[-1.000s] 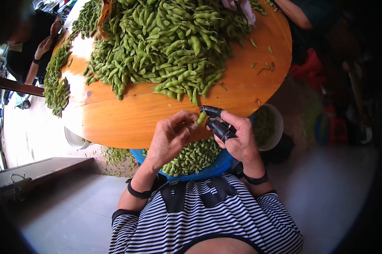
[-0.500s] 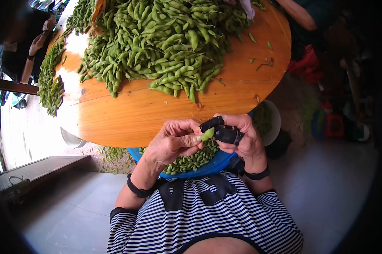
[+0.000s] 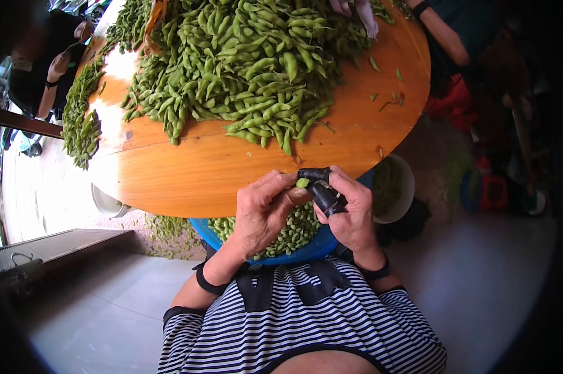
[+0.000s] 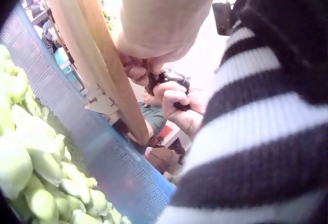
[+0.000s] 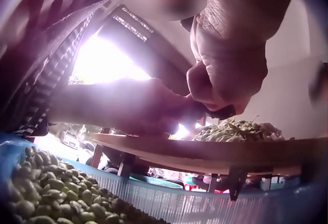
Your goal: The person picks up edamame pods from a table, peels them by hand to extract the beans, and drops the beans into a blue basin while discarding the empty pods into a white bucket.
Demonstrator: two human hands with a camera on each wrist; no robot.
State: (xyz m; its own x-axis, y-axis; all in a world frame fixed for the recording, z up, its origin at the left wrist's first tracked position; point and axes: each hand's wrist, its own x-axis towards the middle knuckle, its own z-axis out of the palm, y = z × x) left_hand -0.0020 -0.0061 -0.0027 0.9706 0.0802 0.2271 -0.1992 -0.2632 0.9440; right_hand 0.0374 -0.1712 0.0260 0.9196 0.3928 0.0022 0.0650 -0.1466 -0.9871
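Fingers of the left hand [image 3: 263, 210] and right hand [image 3: 351, 209] pinch one pod [image 3: 303, 182] at the table's [image 3: 188, 177] near edge, above the bowl [image 3: 322, 247], higher than before, with bare wood before the pile [image 3: 250, 62].

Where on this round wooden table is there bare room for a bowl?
Widest bare wood: the near band of the round wooden table, between the heap of green bean pods and the rim where the left hand and right hand pinch a small green pod. The right edge holds only a few green scraps. Far half and left rim are crowded.
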